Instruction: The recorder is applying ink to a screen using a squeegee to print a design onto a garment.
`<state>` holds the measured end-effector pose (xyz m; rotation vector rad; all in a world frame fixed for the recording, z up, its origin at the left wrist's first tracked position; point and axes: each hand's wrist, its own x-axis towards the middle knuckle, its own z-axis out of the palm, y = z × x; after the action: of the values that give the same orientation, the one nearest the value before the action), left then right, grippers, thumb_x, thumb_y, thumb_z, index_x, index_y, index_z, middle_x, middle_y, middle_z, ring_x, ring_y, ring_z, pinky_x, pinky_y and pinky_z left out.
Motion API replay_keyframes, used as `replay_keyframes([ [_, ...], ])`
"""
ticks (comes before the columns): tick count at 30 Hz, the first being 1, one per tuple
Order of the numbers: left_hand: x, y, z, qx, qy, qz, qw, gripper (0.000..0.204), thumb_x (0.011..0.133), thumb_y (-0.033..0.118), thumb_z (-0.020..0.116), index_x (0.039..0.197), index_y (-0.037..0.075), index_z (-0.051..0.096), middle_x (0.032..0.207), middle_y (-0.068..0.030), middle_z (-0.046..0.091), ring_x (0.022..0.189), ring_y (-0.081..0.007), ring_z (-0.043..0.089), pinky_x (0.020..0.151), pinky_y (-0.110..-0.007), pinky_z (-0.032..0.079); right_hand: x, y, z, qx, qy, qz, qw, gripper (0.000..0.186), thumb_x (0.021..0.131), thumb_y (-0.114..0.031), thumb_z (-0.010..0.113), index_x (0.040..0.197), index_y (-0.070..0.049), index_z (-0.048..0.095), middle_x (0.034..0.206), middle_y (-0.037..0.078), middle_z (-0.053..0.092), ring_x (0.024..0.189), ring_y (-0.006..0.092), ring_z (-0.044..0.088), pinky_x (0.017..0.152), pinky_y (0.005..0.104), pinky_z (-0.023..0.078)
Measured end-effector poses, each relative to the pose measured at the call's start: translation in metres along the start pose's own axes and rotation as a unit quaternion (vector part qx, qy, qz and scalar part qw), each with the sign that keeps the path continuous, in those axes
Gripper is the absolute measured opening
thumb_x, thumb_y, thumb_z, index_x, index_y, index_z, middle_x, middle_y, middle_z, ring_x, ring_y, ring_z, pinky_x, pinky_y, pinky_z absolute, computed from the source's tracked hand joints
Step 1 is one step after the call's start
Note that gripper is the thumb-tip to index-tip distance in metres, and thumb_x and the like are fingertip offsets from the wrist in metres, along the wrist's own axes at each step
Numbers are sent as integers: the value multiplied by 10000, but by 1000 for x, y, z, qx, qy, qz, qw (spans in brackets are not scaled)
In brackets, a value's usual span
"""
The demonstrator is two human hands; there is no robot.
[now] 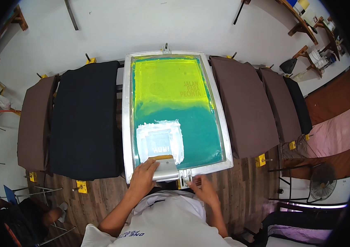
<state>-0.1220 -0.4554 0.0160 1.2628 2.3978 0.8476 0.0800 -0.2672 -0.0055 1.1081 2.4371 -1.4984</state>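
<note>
A silk-screen printing frame with a metal rim lies before me, its green mesh coated lime-yellow at the far end. White ink is spread over a squarish patch near its close left corner. My left hand is closed on the left end of a metal-handled squeegee, which rests at the near edge of that patch. Beside the slotted metal bracket on the frame's near edge is my right hand, thumb and fingers apart, with the thumb tip close to or touching the bracket.
Dark cloth-covered boards flank the frame: a black one and a brown one to the left, more brown ones to the right. Yellow blocks stick out below them. A fan stands at right; a person's leg shows at lower left.
</note>
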Motion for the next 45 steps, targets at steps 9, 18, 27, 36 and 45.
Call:
replay_keyframes([
  [9, -4, 2, 2, 13, -16, -17, 1000, 615, 661, -74, 712, 1257, 10, 586, 1330, -207, 572, 1258, -370, 533, 1063, -464, 417, -8, 29, 26, 374, -49, 154, 913, 287, 926, -191, 705, 1073, 2, 553, 983, 93, 638, 812, 162, 671, 662, 278, 575],
  [18, -6, 2, 3, 30, -39, -24, 998, 629, 702, -31, 716, 1306, 39, 557, 1378, -186, 543, 1302, -356, 500, 1093, -500, 386, -8, 32, 31, 324, -12, 100, 941, 234, 902, -144, 726, 1015, -13, 569, 814, 40, 603, 640, 105, 596, 582, 252, 514],
  [27, -6, 10, -7, 25, -43, -31, 998, 615, 715, -26, 702, 1309, 46, 557, 1383, -173, 543, 1315, -342, 492, 1110, -507, 361, -9, 27, 32, 298, 17, 71, 952, 286, 875, -214, 771, 913, -29, 557, 733, 8, 591, 603, 52, 528, 519, 217, 431],
  [36, -3, 15, -19, 43, -57, -18, 997, 613, 703, -16, 714, 1295, 41, 564, 1351, -159, 551, 1303, -335, 501, 1114, -526, 348, -4, 27, 43, 238, 84, 16, 968, 274, 847, -161, 788, 807, -48, 542, 677, -24, 543, 592, 38, 439, 525, 218, 372],
  [45, 5, 15, -22, 51, -82, -20, 995, 624, 695, -9, 711, 1298, 59, 568, 1352, -144, 570, 1288, -319, 516, 1122, -524, 338, -5, 27, 47, 247, 101, 12, 964, 254, 829, -123, 791, 803, -28, 557, 676, 7, 579, 578, 52, 491, 529, 235, 409],
])
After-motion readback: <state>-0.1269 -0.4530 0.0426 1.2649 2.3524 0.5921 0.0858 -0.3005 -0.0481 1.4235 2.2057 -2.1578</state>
